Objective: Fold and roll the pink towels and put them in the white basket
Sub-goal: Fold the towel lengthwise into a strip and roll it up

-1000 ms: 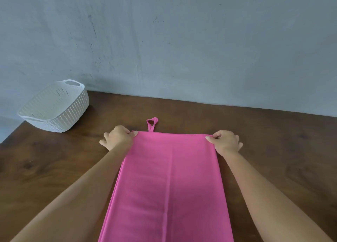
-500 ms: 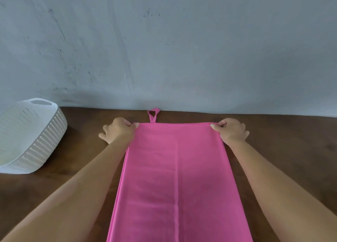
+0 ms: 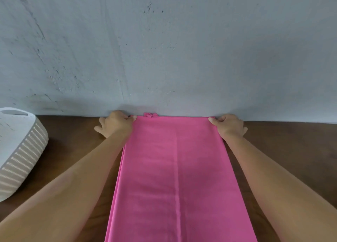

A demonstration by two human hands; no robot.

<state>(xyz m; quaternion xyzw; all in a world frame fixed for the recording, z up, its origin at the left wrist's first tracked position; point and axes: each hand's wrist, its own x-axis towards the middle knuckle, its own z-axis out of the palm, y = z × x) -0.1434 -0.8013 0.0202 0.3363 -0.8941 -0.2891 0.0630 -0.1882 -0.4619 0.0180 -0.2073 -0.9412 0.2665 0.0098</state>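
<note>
Pinching far corners of pink towel (image 3: pixel 175 168), left hand (image 3: pixel 114 124) and right hand (image 3: pixel 228 126), fingers (image 3: pixel 132 117) clamped on it

A dark brown wooden table (image 3: pixel 291 150) spans the lower frame from 3 to 9 o'clock. At its far edge, toward 12 o'clock, rises a pale grey-blue plastered wall (image 3: pixel 182 50), scuffed and dark-specked toward 10 o'clock.
</note>
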